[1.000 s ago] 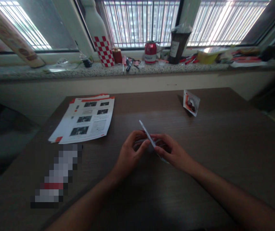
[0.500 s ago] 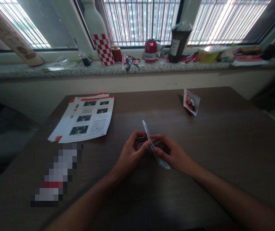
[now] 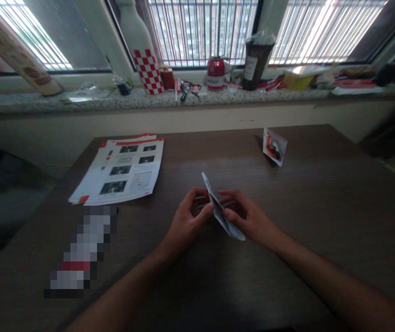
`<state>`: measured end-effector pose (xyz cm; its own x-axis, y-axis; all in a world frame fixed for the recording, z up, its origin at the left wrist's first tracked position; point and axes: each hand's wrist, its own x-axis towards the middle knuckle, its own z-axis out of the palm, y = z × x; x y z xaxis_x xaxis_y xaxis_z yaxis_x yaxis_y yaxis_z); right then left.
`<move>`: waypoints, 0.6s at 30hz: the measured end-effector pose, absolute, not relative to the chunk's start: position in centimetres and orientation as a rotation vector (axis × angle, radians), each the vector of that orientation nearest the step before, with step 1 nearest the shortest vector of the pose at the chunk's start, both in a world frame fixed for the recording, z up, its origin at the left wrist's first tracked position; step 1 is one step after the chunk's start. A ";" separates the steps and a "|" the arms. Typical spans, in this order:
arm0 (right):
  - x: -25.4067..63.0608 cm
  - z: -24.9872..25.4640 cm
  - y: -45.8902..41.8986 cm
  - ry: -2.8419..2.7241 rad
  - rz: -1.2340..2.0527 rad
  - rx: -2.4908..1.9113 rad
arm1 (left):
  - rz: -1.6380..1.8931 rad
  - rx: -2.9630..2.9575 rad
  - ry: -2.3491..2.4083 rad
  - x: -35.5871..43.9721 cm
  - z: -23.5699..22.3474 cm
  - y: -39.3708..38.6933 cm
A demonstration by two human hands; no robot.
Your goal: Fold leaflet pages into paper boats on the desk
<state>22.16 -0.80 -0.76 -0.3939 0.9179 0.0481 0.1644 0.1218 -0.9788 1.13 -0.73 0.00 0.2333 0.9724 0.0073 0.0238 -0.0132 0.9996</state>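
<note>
Above your desk [image 3: 308,198], left hand [image 3: 191,213] and right hand [image 3: 247,214] pinch a seemingly part-open packet [image 3: 221,219] at twelve o'clock, nothing visibly out.

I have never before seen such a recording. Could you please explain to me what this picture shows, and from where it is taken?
There is no machine here: you see a person's own two bare hands. The picture comes from a camera worn on the head, which looks forward and down.

The left hand and the right hand together hold a thin pale sheet above the table; its material I cannot tell.

To the left lie printed papers. Nearer to the person is a pixelated thing, so I cannot say what it is. At the far right is a small printed packet.

Behind, a windowsill carries a checked bottle, a red can, a dark cup and smaller clutter.
</note>
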 end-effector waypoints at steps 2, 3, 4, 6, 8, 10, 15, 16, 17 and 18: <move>22.1 -0.6 -0.8 -1.676 1.323 -1.070 | 1.032 1.343 1.044 1.1 0.0 -0.7; 22.1 -0.6 -0.8 -1.675 1.316 -1.073 | 1.035 1.351 1.044 1.1 0.0 -0.7; 22.0 -0.6 -0.8 -1.676 1.302 -1.080 | 1.038 1.362 1.044 1.1 0.0 -0.7; 22.1 -0.6 -0.8 -1.681 1.265 -1.103 | 1.043 1.384 1.046 1.1 0.0 -0.6; 22.1 -0.7 -0.8 -1.691 1.231 -1.126 | 1.044 1.394 1.047 1.1 0.0 -0.5; 22.2 -0.7 -0.8 -1.708 1.218 -1.141 | 1.042 1.394 1.051 1.2 0.1 -0.5; 22.1 -0.6 -1.0 -1.778 1.208 -1.165 | 1.010 1.433 1.083 1.3 0.4 -0.6; 22.1 -0.6 -1.0 -1.782 1.192 -1.167 | 1.008 1.437 1.090 1.3 0.4 -0.6; 22.0 -0.5 -1.0 -1.781 1.172 -1.169 | 1.010 1.435 1.091 1.3 0.3 -0.6; 22.0 -0.5 -1.0 -1.777 1.152 -1.172 | 1.015 1.430 1.089 1.3 0.3 -0.5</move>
